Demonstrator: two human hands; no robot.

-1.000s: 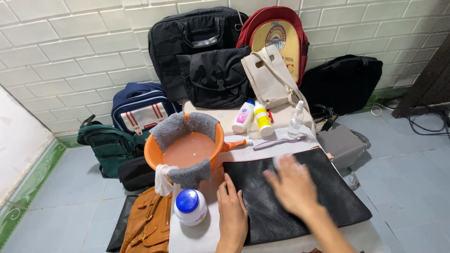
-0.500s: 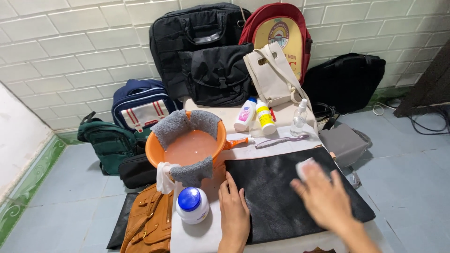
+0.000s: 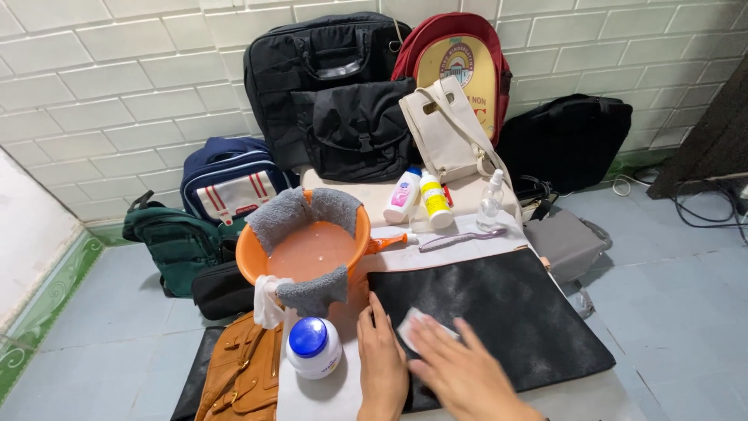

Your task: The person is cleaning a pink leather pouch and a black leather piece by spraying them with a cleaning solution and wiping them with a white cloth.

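Note:
A flat black leather pouch (image 3: 499, 320) lies on the white table (image 3: 327, 398). My left hand (image 3: 380, 362) lies flat with fingers together on the pouch's left edge. My right hand (image 3: 460, 370) presses a small white pad (image 3: 413, 326) onto the pouch's left part, just beside my left hand. An orange basin (image 3: 312, 249) of cloudy water stands behind, with grey cloths (image 3: 300, 214) draped over its rim. A white jar with a blue lid (image 3: 313, 347) stands left of my left hand.
Two lotion bottles (image 3: 421, 196), a clear spray bottle (image 3: 489, 201) and a toothbrush (image 3: 460, 238) sit behind the pouch. Several bags lean on the tiled wall: black (image 3: 327, 70), red (image 3: 467, 54), cream (image 3: 448, 132), blue (image 3: 226, 179), green (image 3: 175, 238). A tan leather bag (image 3: 238, 374) lies at lower left.
My right hand swept the white pad across the pouch, out to its right side and then back to its left part beside my left hand. My left hand stayed put.

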